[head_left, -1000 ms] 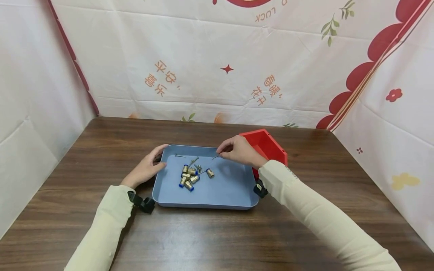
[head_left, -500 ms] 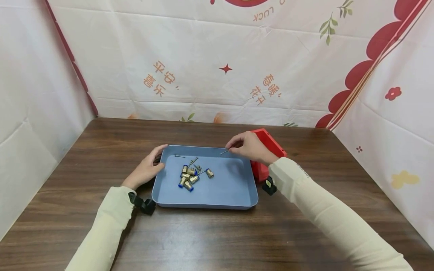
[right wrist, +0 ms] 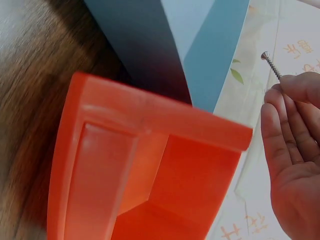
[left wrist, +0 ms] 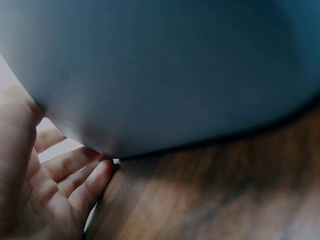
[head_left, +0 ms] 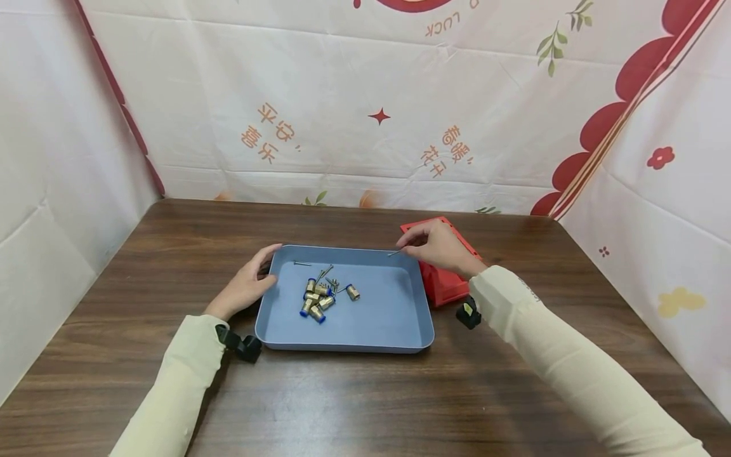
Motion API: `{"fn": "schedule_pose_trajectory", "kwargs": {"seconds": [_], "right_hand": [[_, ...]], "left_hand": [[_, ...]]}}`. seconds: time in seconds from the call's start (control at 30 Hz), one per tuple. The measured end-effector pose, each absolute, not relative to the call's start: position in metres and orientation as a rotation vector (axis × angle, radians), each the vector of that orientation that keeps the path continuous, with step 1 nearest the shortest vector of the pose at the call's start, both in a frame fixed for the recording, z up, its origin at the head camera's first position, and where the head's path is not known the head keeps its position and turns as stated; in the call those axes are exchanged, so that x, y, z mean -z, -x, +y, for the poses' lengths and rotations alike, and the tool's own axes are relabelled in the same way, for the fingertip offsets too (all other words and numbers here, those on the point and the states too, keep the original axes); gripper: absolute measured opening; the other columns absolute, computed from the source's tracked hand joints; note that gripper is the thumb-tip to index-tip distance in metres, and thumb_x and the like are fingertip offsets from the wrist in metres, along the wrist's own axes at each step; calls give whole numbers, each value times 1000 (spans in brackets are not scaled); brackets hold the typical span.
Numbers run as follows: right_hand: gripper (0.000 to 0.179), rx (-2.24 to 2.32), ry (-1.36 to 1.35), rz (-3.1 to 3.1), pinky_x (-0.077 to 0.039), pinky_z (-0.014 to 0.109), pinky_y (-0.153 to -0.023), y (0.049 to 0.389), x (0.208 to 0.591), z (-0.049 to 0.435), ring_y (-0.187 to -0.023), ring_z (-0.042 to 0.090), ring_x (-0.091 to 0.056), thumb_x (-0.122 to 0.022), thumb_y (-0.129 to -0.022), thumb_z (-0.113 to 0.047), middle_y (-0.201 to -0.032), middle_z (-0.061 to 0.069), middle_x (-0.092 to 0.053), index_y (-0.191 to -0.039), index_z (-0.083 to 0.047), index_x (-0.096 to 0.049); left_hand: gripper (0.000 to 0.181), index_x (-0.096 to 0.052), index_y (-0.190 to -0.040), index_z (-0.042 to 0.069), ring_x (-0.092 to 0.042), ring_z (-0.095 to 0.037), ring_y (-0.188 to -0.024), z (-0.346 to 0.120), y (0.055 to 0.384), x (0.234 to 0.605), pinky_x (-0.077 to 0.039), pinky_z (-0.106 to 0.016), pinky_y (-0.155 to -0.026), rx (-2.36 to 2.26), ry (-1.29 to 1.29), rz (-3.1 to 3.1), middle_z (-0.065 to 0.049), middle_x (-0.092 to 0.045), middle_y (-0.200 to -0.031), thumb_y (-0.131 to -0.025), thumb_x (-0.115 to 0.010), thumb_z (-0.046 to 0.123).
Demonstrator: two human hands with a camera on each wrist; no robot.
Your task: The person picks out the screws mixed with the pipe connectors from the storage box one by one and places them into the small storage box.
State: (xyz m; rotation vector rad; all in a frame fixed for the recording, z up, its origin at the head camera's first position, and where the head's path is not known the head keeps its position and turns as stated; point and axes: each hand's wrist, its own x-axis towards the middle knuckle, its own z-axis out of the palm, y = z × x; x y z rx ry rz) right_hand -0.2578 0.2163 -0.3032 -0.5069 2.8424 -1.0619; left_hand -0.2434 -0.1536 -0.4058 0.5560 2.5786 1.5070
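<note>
Between thumb and fingers my right hand [head_left: 436,246] pinches a small metal screw [right wrist: 271,66], its flat head and thread showing in the right wrist view. That hand hovers by the far right corner of the blue tray [head_left: 388,320], overlapping the red plastic bin [head_left: 442,285] behind it. At the tray's left edge rests my left hand [head_left: 244,287], fingers extended along the outer wall and thumb at the rim. Inside the tray lie several brass fittings with blue collars [head_left: 317,309] in a loose heap. Several screws [head_left: 324,273] lie among and behind them, with one screw [head_left: 302,263] apart near the back.
The red bin stands close against the tray's right side, its inside visible in the right wrist view. Both stand on a brown wood-grain table [head_left: 342,400]. A printed white cloth [head_left: 342,95] hangs behind the table and along both sides.
My right hand has moved right with the pinched screw, from over the tray toward its far right corner and the red bin. My left hand has stayed at the tray's left edge.
</note>
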Motion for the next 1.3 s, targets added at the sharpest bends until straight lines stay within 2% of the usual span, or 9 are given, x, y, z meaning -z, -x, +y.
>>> {"fn": "schedule_pose_trajectory", "kwargs": {"seconds": [0.53,1.3], "right_hand": [[18,957,427,2933,-53,27,-74,257,297,242,-86,22,-59,-67,-86,-11,-105,10,-68,-103,-8,-74],[21,924,299,2949,-54,27,-74,256,298,272,-85,24,-60,-65,-87,-11,-104,15,-70,-106,-5,-72]], "left_hand": [[63,-22,-150,6,-34,-45,-134,-152,243,404,-33,-60,-104,-1499,-559,2588,-29,-28,-150,-92,-45,4],[62,-22,-151,8,-33,-45,-134,-153,241,406,-32,-61,-104,-1504,-546,2586,-29,-28,-150,-93,-45,5]]}}
